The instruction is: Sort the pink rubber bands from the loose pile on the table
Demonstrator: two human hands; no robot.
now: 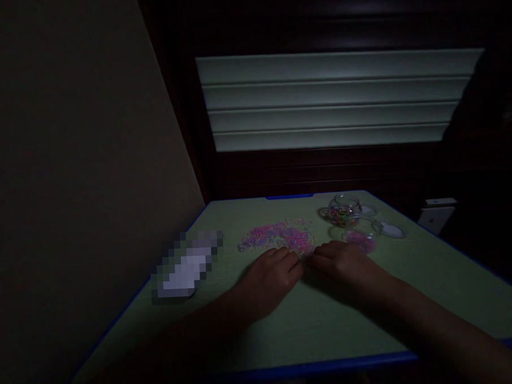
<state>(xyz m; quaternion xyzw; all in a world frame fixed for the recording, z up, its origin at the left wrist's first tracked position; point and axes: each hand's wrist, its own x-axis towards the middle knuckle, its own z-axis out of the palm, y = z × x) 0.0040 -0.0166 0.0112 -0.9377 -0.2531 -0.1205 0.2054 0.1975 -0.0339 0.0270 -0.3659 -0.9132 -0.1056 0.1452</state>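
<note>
Small pink and purple rubber bands (pixel 264 235) lie loose in a heap on the pale green table (pixel 313 325). My left hand (pixel 274 279) is at the near edge of the heap, its fingers curled together. Close beside it, my right hand (pixel 341 263) has its fingers pressed together, pointing toward the left hand. Anything between the fingertips is too small and dark to make out. To the right of the heap, a clear container with pink bands (pixel 360 242) sits just beyond my right hand. Behind it stands a round clear jar (pixel 345 209) holding multicoloured bands.
Two pale lids, one nearer (pixel 391 229) and one farther back (pixel 367 210), lie right of the jar. A blurred-out flat object (pixel 187 268) is at the table's left side. A blue edge (pixel 314 369) borders the table. A wall (pixel 88 137) rises on the left.
</note>
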